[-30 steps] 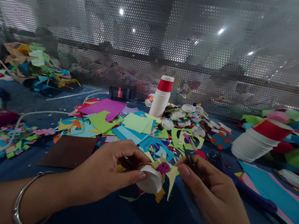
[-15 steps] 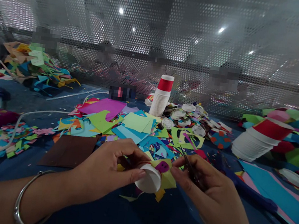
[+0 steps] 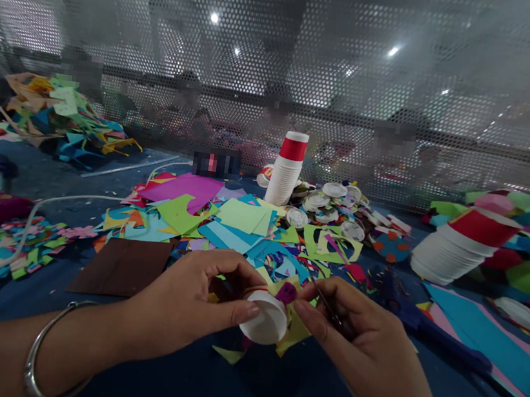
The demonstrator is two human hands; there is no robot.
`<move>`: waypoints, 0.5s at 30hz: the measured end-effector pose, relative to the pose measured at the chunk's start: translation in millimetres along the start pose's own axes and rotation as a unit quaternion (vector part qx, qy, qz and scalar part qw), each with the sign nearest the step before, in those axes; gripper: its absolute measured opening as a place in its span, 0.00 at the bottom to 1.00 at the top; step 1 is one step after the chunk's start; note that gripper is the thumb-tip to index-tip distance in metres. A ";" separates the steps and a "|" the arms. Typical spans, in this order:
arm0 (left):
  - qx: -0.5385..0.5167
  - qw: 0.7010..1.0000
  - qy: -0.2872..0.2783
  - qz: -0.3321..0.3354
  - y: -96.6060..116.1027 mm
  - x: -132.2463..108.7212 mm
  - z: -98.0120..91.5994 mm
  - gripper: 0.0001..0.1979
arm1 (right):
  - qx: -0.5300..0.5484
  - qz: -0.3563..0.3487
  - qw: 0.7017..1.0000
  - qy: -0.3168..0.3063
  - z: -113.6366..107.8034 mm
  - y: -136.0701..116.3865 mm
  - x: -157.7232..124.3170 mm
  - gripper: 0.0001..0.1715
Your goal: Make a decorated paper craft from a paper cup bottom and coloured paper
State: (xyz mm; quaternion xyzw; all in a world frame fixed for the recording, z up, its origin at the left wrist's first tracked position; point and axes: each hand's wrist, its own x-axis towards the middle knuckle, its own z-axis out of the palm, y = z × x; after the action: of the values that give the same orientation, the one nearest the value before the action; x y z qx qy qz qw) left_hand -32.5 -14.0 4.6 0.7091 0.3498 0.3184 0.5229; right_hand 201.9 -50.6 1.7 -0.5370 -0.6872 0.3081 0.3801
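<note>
My left hand (image 3: pixel 204 288) is closed on a white paper cup bottom (image 3: pixel 265 319), thumb on its face and fingers behind. Coloured paper pieces stick out around its rim, with a yellow piece (image 3: pixel 297 326) and a purple piece (image 3: pixel 286 292) on the right side. At that side, the thumb and forefinger of my right hand (image 3: pixel 348 340) pinch the paper's edge. A slim dark metal tool (image 3: pixel 327 298), perhaps scissors, is tucked in the same hand; its lower part is hidden by the fingers.
Paper scraps (image 3: pixel 237 221) cover the table's middle. Behind them stands a paper cup stack (image 3: pixel 285 175) beside a heap of cup bottoms (image 3: pixel 327 203). Another cup stack (image 3: pixel 463 247) leans at right, near a blue glue gun (image 3: pixel 446 339). Brown paper (image 3: pixel 123 268) lies by my left forearm.
My right hand has moved slightly left, bringing its fingertips closer to the cup bottom. The yellow and purple papers have bent inward. My left hand has barely moved.
</note>
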 end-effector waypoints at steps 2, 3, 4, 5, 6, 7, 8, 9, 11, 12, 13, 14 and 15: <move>0.000 1.000 -0.003 -0.002 0.3 0.0 0.4 0.11 | 0.019 0.016 1.000 -0.017 -0.1 -0.1 0.3 0.16; 0.003 1.000 -0.005 -0.005 0.6 -0.1 0.6 0.11 | 0.029 0.022 0.999 -0.021 -0.2 -0.4 0.4 0.16; 0.005 1.000 -0.005 -0.008 1.0 -0.2 0.8 0.11 | 0.035 0.025 0.999 -0.021 -0.4 -0.7 0.5 0.16; 0.006 1.000 -0.006 -0.010 1.3 -0.4 0.8 0.11 | 0.038 0.028 0.999 -0.018 -0.6 -1.0 0.6 0.16; 0.004 1.000 -0.007 -0.012 1.6 -0.4 0.8 0.11 | 0.037 0.029 0.999 -0.012 -0.8 -1.4 0.7 0.16; 0.000 1.000 -0.007 -0.011 1.8 -0.5 0.7 0.11 | 0.034 0.029 0.999 -0.005 -1.1 -1.6 0.8 0.15; -0.005 1.000 -0.006 -0.008 1.8 -0.6 0.5 0.10 | 0.031 0.027 0.999 0.000 -1.3 -1.8 0.8 0.15; -0.011 1.000 -0.006 -0.005 1.7 -0.7 0.3 0.10 | 0.029 0.026 0.999 0.002 -1.4 -1.8 0.7 0.15; -0.014 1.000 -0.002 -0.001 1.3 -0.8 -0.1 0.10 | 0.030 0.021 0.999 0.004 -1.8 -1.4 0.6 0.15; -0.014 1.000 0.000 0.000 1.1 -0.9 -0.2 0.10 | 0.031 0.019 0.999 0.004 -1.9 -1.1 0.5 0.14; -0.013 1.000 0.001 0.000 0.9 -0.9 -0.3 0.10 | 0.032 0.017 0.999 0.005 -2.0 -0.7 0.4 0.14; -0.011 1.000 0.001 0.000 0.9 -0.9 -0.3 0.10 | 0.032 0.016 0.999 0.005 -2.0 -0.3 0.3 0.14; -0.010 1.000 0.001 0.001 1.0 -0.8 -0.3 0.09 | 0.031 0.017 0.999 0.003 -2.0 0.0 0.3 0.14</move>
State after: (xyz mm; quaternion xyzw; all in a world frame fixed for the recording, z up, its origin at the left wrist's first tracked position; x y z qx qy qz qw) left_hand -33.0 -14.7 5.5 0.7040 0.3464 0.3234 0.5290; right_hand 203.6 -50.3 2.8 -0.5373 -0.6670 0.3345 0.3931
